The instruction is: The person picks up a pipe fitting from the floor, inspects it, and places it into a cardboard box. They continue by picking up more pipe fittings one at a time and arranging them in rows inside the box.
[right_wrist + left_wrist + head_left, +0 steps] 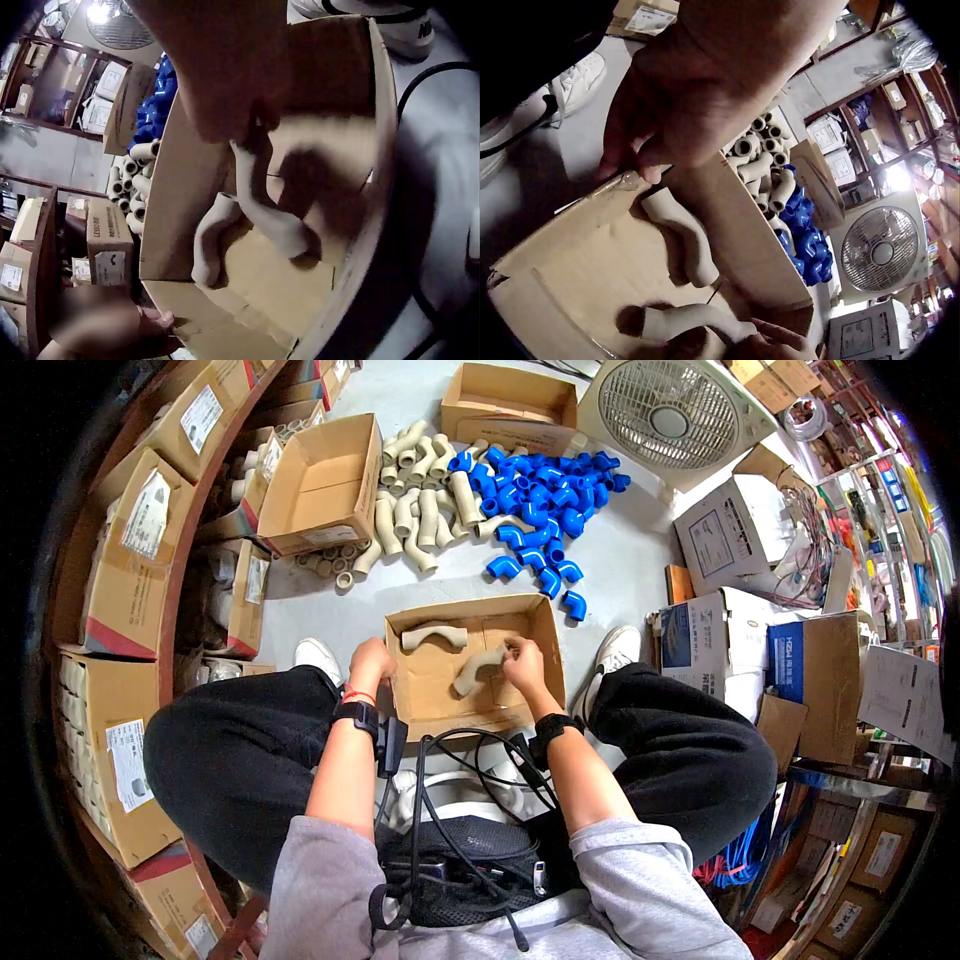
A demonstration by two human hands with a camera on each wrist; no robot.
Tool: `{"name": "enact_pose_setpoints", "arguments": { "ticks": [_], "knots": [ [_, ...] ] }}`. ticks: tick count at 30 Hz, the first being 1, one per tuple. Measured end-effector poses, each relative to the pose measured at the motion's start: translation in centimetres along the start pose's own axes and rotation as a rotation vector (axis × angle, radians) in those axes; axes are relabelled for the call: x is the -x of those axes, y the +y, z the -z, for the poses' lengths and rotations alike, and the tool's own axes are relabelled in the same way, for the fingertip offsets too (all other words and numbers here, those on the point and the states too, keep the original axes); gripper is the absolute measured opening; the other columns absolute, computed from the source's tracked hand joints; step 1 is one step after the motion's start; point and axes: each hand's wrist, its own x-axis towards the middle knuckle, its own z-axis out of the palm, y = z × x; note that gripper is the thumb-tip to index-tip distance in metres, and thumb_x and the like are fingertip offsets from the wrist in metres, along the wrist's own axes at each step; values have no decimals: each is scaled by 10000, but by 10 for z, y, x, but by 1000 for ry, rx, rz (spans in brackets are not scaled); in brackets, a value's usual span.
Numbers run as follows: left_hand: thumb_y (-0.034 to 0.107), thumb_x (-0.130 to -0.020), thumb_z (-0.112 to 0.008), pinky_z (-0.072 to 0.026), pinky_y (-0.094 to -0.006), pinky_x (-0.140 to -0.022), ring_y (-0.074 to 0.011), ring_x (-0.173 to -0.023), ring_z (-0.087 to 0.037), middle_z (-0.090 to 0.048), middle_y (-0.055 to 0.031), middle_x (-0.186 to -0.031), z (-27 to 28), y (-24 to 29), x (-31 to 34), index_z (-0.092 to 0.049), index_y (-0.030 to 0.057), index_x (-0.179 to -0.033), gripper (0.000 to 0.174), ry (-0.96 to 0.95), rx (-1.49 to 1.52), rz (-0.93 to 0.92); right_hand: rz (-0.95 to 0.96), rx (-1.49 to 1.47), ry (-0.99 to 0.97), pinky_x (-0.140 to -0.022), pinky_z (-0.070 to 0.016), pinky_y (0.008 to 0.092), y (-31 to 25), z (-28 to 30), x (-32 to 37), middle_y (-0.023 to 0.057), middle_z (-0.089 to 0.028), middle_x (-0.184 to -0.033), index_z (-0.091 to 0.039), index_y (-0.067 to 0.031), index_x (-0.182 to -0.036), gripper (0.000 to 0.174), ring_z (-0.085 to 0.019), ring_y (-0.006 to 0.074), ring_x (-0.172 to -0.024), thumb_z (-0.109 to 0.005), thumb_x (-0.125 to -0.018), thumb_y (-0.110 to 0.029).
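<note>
An open cardboard box [470, 715] stands between the feet, with one beige curved pipe [434, 636] lying inside near its far left corner. The right hand [527, 668] pinches the end of a second beige pipe [478, 672] over the box floor; in the right wrist view this pipe [264, 202] slants down from the fingertips. At the box's left wall, the left hand [371, 663] grips the edge; the left wrist view shows its thumb and fingers on the rim [615, 193].
Beyond the box lie a heap of beige pipes [425, 510] and a pile of blue elbows [545, 495]. An empty carton [325, 485] stands at the far left, a fan [672, 415] at the far right. Stacked cartons [125, 740] line the left side; the legs flank the box.
</note>
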Motion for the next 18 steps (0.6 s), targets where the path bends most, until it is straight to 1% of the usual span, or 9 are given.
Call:
{"name": "enact_pose_setpoints", "arguments": {
  "ticks": [1,3,5,6,10,11,14,17,18],
  "knots": [
    [55,-589,-599,-471,-335,-623,-259,-690,-602,-604,-155,-698,-1,0,-2,-610,-22,-733,164,2,-11,3,-12,59,83,-747,-409,368,1,1,2,182,-529,-894,-575,-13,-877,253,-508,318,-826,-547,-626,-31],
    [51,-579,-607,-470,-338,-622,-262,-691,-601,-602,-162,-701,-3,0,-4,-612,-21,-716,156,34,-16,3,110,145,122,-767,-400,363,-1,4,6,161,-514,-924,-568,-23,-865,255,-483,308,-864,-537,-613,1],
    [47,-569,-613,-470,-342,-620,-264,-691,-601,-600,-168,-701,-4,1,-3,-614,-21,-696,144,93,-10,0,167,178,69,-774,-401,356,-5,6,11,140,-507,-937,-555,-36,-885,290,-472,302,-879,-537,-600,15],
    [49,-570,-612,-470,-343,-621,-267,-697,-600,-598,-171,-708,-3,0,-3,-612,-22,-707,155,68,-20,-5,196,193,41,-777,-402,353,-7,6,12,130,-504,-944,-549,-42,-895,308,-466,298,-886,-536,-594,21],
    [58,-569,-611,-467,-350,-631,-284,-740,-590,-589,-191,-754,3,3,2,-604,-31,-757,208,-3,-89,-19,220,341,-203,-788,-411,336,-8,0,13,101,-504,-945,-528,-72,-929,372,-468,279,-898,-554,-569,17],
    [62,-568,-611,-466,-351,-634,-290,-755,-587,-586,-197,-771,6,4,6,-600,-33,-772,225,-13,-113,-24,235,354,-191,-772,-415,337,-6,-3,13,98,-509,-922,-534,-75,-925,362,-471,276,-889,-545,-574,15],
    [194,-592,-625,-471,-329,-591,-292,-601,-585,-580,-175,-630,-19,-17,-22,-603,-18,-651,221,118,-104,-115,302,424,-174,-728,-424,340,-4,-8,12,87,-520,-866,-547,-82,-898,314,-482,260,-869,-520,-596,2],
    [99,-577,-608,-457,-362,-662,-311,-785,-570,-570,-223,-809,-2,0,11,-593,-37,-787,250,129,-59,-69,405,584,-224,-700,-432,335,-3,-8,-1,73,-522,-848,-550,-86,-844,236,-495,231,-861,-511,-620,-26],
    [125,-594,-601,-453,-365,-676,-316,-789,-567,-569,-224,-806,2,3,18,-593,-35,-787,251,135,-61,-80,428,650,-258,-693,-433,331,-3,-9,-6,69,-523,-849,-549,-88,-827,215,-498,223,-860,-514,-622,-35]
  ]
}}
